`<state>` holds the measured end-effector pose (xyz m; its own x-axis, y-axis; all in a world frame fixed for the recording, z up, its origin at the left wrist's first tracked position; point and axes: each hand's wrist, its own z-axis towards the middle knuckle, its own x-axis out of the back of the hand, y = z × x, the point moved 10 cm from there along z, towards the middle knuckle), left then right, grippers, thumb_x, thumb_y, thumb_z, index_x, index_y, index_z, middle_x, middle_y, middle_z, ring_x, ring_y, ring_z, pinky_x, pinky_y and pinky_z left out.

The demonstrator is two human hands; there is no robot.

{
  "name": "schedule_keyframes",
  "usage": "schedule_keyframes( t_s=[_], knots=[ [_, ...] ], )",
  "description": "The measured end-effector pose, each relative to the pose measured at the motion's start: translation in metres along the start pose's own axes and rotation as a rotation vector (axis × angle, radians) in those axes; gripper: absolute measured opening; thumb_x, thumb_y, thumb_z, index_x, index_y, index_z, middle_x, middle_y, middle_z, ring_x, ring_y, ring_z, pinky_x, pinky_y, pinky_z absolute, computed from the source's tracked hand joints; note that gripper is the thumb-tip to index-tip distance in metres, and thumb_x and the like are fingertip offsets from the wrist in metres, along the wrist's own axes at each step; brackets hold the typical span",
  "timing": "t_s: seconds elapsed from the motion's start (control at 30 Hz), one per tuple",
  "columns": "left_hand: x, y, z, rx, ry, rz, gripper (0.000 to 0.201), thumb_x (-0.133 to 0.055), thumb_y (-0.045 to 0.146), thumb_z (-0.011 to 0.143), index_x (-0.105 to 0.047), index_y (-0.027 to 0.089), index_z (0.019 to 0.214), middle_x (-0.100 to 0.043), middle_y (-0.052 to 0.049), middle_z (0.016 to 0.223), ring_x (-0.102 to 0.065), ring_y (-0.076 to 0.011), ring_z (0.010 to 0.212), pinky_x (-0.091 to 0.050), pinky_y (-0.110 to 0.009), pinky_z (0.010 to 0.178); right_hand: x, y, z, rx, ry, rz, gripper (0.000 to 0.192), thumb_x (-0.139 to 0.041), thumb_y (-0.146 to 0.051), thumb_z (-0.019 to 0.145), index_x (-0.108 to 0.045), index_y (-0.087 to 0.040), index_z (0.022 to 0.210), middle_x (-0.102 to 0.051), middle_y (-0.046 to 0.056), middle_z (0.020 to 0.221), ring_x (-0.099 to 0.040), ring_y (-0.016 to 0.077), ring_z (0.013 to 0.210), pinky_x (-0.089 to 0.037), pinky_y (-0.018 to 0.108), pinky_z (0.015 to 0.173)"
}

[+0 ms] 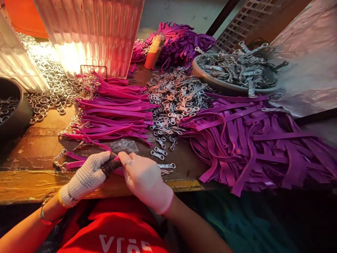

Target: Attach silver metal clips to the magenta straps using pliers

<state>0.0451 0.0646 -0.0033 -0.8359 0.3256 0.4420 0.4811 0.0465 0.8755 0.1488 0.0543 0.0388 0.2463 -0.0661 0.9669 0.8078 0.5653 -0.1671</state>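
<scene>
My left hand [88, 177], in a white dotted glove, is closed on a purple strap [98, 144]. Dark brown material [111, 164] shows at its fingertips; whether it is wrapping on the fingers or a separate piece I cannot tell. My right hand [144, 177], in a smooth pale glove, meets it there, fingers pinched at the strap's end, which they mostly hide. Left of my hands lies another purple strap [75, 164] with metal links [60, 160] at its end. Just beyond my right hand are a few loose metal links [158, 153].
Purple straps with metal ends [116, 114] lie stacked ahead, beside a heap of metal links [179, 95]. Loose straps [252, 140] spread rightward over the table edge. A basin of metal pieces [195, 66], an orange bottle [154, 52], metal rings [59, 82] and corrugated panels [94, 31] stand farther back.
</scene>
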Motion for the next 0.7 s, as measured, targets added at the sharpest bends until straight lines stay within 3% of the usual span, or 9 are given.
schedule_keyframes(
  t_s=[0.07,0.1,0.2,0.3,0.4,0.47,0.53,0.6,0.7],
  knots=[
    [-0.007,-0.002,0.002,-0.104,-0.038,0.169,0.011,-0.055,0.017,0.084,-0.066,0.019,0.083,-0.069,-0.003,0.078,-0.062,-0.0173,0.071,-0.045,-0.026,0.068,-0.007,-0.002,-0.003,0.02,-0.033,-0.078,0.021,-0.047,-0.014,0.093,-0.063,-0.018,0.106,-0.063,0.005,0.076,-0.055,0.0185,0.06,-0.026,0.032,0.054],
    [-0.012,-0.006,0.003,-0.119,-0.081,0.205,0.018,-0.054,0.012,0.079,-0.068,0.02,0.087,-0.071,-0.003,0.083,-0.064,-0.0191,0.076,-0.046,-0.027,0.072,-0.011,-0.002,-0.005,0.02,-0.055,-0.097,0.02,-0.047,-0.014,0.093,-0.063,-0.018,0.104,-0.063,0.005,0.077,-0.055,0.0191,0.061,-0.026,0.033,0.054],
    [-0.025,-0.018,0.005,-0.099,-0.195,0.137,0.028,-0.052,0.006,0.073,-0.069,0.021,0.09,-0.073,-0.003,0.092,-0.066,-0.0211,0.087,-0.048,-0.028,0.082,-0.021,0.003,-0.008,-0.028,-0.122,-0.055,0.02,-0.044,-0.015,0.096,-0.062,-0.019,0.103,-0.064,0.005,0.079,-0.059,0.0196,0.064,-0.03,0.032,0.056],
    [-0.025,-0.027,0.006,-0.01,-0.168,-0.007,0.016,-0.05,0.02,0.087,-0.064,0.018,0.082,-0.066,0.0,0.072,-0.059,-0.0153,0.067,-0.046,-0.023,0.065,-0.022,0.01,-0.008,-0.09,-0.163,0.103,0.025,-0.044,-0.021,0.1,-0.057,-0.02,0.121,-0.07,0.005,0.092,-0.065,0.0193,0.079,-0.039,0.029,0.065],
    [-0.024,-0.028,0.005,0.006,-0.094,0.001,0.026,-0.048,0.033,0.093,-0.062,0.017,0.079,-0.057,0.003,0.06,-0.046,-0.0113,0.054,-0.037,-0.021,0.053,-0.03,0.018,-0.006,-0.154,-0.294,0.206,0.046,-0.057,-0.035,0.095,-0.046,-0.019,0.137,-0.074,0.006,0.104,-0.07,0.0222,0.09,-0.044,0.029,0.07],
    [-0.026,-0.023,0.004,-0.062,-0.058,0.053,0.028,-0.05,0.035,0.093,-0.063,0.016,0.077,-0.06,0.002,0.065,-0.048,-0.0117,0.059,-0.038,-0.022,0.057,-0.042,0.025,-0.008,-0.224,-0.402,0.184,0.043,-0.059,-0.039,0.093,-0.05,-0.021,0.132,-0.076,0.005,0.098,-0.072,0.0237,0.088,-0.044,0.029,0.068],
    [-0.028,-0.023,0.002,-0.095,-0.037,0.103,0.03,-0.05,0.035,0.092,-0.063,0.016,0.074,-0.062,0.0,0.068,-0.051,-0.0132,0.063,-0.04,-0.023,0.061,-0.054,0.029,-0.011,-0.249,-0.459,0.118,0.027,-0.056,-0.035,0.094,-0.057,-0.022,0.118,-0.076,0.004,0.089,-0.073,0.0239,0.082,-0.042,0.028,0.064],
    [-0.031,-0.027,0.001,-0.089,-0.042,0.132,0.028,-0.05,0.033,0.091,-0.063,0.016,0.072,-0.063,-0.001,0.067,-0.053,-0.0151,0.065,-0.042,-0.024,0.063,-0.061,0.024,-0.013,-0.185,-0.458,0.05,0.019,-0.054,-0.033,0.094,-0.059,-0.02,0.106,-0.075,0.005,0.083,-0.073,0.0244,0.077,-0.04,0.029,0.061],
    [-0.036,-0.03,0.001,-0.078,-0.085,0.125,0.022,-0.05,0.026,0.086,-0.065,0.018,0.073,-0.066,-0.002,0.07,-0.058,-0.0178,0.07,-0.048,-0.025,0.069,-0.067,0.011,-0.018,-0.036,-0.414,-0.016,0.021,-0.053,-0.036,0.093,-0.058,-0.017,0.098,-0.073,0.009,0.077,-0.072,0.0262,0.07,-0.036,0.03,0.055]
  ],
)
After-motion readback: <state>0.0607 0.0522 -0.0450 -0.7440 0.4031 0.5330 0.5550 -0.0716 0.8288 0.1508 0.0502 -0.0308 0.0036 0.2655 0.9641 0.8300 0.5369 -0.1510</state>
